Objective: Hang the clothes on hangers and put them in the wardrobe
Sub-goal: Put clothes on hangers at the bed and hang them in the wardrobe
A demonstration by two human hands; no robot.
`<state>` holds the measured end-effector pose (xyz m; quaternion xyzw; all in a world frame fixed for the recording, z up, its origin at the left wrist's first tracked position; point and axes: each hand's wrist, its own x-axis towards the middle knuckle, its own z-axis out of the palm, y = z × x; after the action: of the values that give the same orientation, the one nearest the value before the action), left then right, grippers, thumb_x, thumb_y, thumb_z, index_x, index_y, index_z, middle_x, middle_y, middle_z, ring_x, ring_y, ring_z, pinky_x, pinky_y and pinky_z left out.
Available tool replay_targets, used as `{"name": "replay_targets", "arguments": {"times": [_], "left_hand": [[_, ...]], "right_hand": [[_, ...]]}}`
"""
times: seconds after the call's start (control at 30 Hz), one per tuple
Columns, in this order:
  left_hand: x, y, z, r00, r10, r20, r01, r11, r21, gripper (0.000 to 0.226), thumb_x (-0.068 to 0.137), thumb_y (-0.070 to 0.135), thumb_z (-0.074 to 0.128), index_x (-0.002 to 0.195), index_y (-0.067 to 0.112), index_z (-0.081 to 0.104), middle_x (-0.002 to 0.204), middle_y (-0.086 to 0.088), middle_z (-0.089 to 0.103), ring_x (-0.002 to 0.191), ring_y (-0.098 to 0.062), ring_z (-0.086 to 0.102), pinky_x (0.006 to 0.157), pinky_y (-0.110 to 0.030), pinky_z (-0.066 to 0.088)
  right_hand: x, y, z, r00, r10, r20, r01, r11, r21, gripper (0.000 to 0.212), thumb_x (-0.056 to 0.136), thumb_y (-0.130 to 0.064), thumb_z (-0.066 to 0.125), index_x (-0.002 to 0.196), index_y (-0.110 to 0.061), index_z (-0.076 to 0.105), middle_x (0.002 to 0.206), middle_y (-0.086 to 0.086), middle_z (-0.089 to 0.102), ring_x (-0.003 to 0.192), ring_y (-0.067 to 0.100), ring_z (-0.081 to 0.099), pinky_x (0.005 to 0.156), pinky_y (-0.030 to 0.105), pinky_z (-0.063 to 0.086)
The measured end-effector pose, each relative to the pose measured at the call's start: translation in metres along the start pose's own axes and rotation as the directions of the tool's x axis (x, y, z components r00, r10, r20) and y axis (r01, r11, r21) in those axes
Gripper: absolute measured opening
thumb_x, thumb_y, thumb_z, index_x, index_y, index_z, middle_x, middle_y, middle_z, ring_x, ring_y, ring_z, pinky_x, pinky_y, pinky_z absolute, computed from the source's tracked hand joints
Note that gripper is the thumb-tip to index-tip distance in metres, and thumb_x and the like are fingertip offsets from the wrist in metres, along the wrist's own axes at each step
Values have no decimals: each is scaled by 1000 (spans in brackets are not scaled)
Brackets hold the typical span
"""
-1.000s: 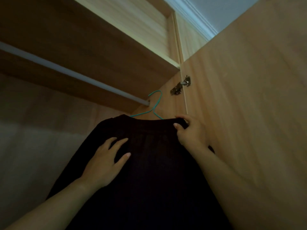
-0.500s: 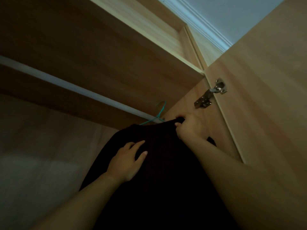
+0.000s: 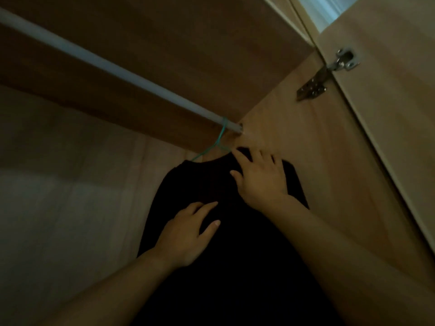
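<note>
A black garment (image 3: 200,182) hangs on a green wire hanger (image 3: 220,137), whose hook sits over the white wardrobe rail (image 3: 98,61) at the rail's right end. My right hand (image 3: 261,182) lies flat with fingers spread on the garment's upper right part, near the shoulder. My left hand (image 3: 188,234) rests open on the front of the garment lower down, fingers apart. Neither hand grips the cloth. The garment's lower part is lost in the dark.
The wardrobe's right side panel (image 3: 313,147) stands close beside the garment. The open door (image 3: 388,109) with a metal hinge (image 3: 329,71) is at the right. A wooden shelf (image 3: 188,43) runs above the rail. Left of the garment the rail carries nothing.
The hanger's hook has gone over the rail. My right hand let go of the garment's top edge and now lies flat on it. The view tilted inward.
</note>
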<state>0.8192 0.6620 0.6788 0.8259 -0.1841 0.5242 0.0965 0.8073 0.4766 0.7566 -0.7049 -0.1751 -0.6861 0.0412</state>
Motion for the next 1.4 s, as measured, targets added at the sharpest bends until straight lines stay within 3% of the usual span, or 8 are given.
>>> {"name": "replay_targets", "arguments": {"times": [0.1, 0.2, 0.3, 0.63, 0.9, 1.03, 1.23, 1.4], "left_hand": [[-37, 0, 11, 999, 34, 29, -32, 997, -68, 73, 77, 74, 13, 143, 44, 23, 151, 7, 29, 135, -13, 30, 109, -38, 32], [-86, 3, 22, 998, 34, 52, -27, 990, -141, 70, 78, 73, 15, 142, 45, 23, 150, 12, 29, 134, -8, 31, 110, -35, 32], [-150, 7, 38, 995, 42, 96, -20, 976, -217, 68, 80, 72, 16, 142, 45, 24, 149, 13, 29, 134, -7, 30, 110, -34, 31], [-387, 50, 83, 884, 29, 466, 174, 905, -387, 84, 71, 85, 1, 141, 47, 24, 149, 14, 26, 136, -7, 25, 110, -28, 23], [-532, 122, 77, 725, 136, 675, 201, 896, -397, 69, 81, 70, 16, 142, 41, 31, 148, 9, 34, 135, -16, 33, 110, -37, 27], [-585, 169, 68, 602, 276, 750, 162, 877, -453, 66, 80, 63, 27, 137, 32, 44, 139, 0, 48, 124, -25, 47, 101, -42, 36], [-645, 260, 43, 506, 479, 717, 108, 790, -604, 61, 82, 58, 33, 127, 24, 54, 127, -2, 58, 117, -17, 43, 97, -40, 36], [-683, 370, 24, 307, 655, 690, 172, 675, -717, 63, 81, 59, 33, 131, 26, 50, 131, -1, 54, 119, -23, 48, 99, -39, 38]], "right_hand": [[-59, -9, 3, 998, -9, 68, 6, 999, 46, 53, 97, -48, 27, 145, -25, 30, 155, 9, 19, 143, 28, 14, 115, 43, 2], [-136, -17, -1, 994, -13, 107, 12, 1000, 10, 58, 91, -52, 26, 136, -22, 47, 148, 10, 37, 138, 29, 30, 111, 45, 12], [-228, -24, -10, 963, 0, 270, -9, 999, 34, 56, 93, -54, 27, 139, -25, 40, 153, 5, 27, 141, 24, 21, 111, 42, 9], [-504, -80, -106, 542, 106, 834, -343, 933, 105, 67, 85, -66, 17, 146, -39, 10, 148, -24, -11, 136, -3, -5, 110, 14, 2], [-614, -135, -220, 341, 376, 862, -540, 829, -148, 77, 85, -69, 7, 146, -27, 27, 153, -1, 25, 137, 20, 28, 108, 28, 28], [-660, -155, -290, 215, 505, 836, -541, 774, -329, 64, 93, -57, 22, 140, -17, 40, 141, 9, 45, 127, 31, 44, 101, 41, 40], [-716, -175, -409, 32, 662, 749, -557, 633, -537, 58, 94, -53, 27, 132, -14, 49, 131, 11, 54, 119, 33, 49, 99, 48, 41], [-755, -172, -523, -117, 774, 622, -577, 457, -677, 62, 93, -56, 24, 127, -13, 52, 127, 13, 56, 117, 34, 52, 99, 51, 41]]}}
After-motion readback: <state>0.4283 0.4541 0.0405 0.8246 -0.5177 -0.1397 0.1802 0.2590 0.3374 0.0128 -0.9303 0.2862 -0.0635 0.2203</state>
